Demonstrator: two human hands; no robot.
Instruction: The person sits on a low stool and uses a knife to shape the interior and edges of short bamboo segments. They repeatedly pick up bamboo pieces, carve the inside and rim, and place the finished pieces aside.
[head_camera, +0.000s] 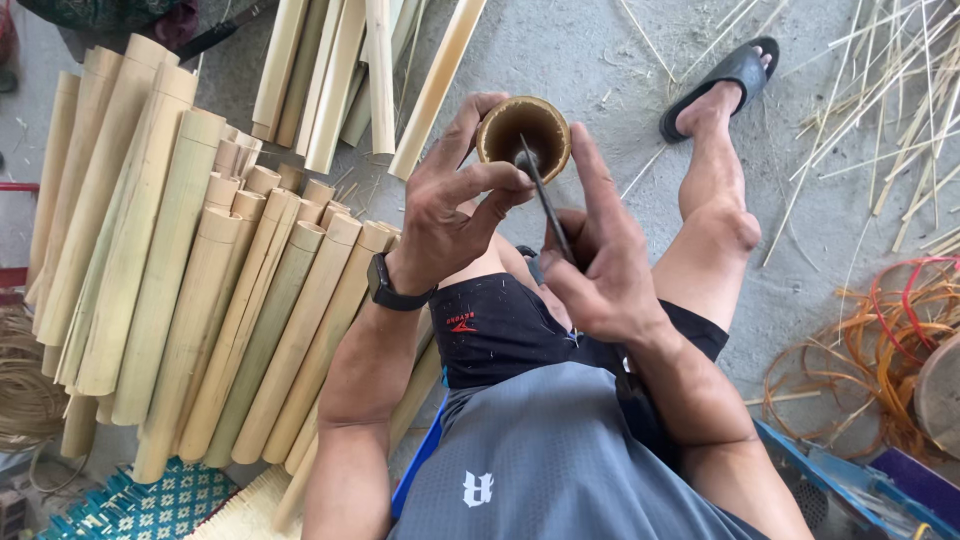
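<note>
While the hollow, pale-brown bamboo tube (523, 132) stood end-on toward us, just above the lap, we had our left hand (450, 215) curled around its left side, thumb and fingers closed on the rim. Our right hand (600, 265) was wrapped shut around the handle of a dark, narrow metal blade (540, 195), its tip resting at the near edge of the tube's open mouth, index finger stretched up along the right wall. A black wristwatch (392, 290) sat on the left wrist. To the left lay a big stack of pale green-yellow bamboo poles (190, 270); split bamboo slats (340, 70) lay at the far side, and coils of orange and red rattan (890, 340) at the right. The risk, as we judged it: the left fingertips sat right beside the blade, so a slip off the curved rim could send the edge into them, or down toward the bare knee.
</note>
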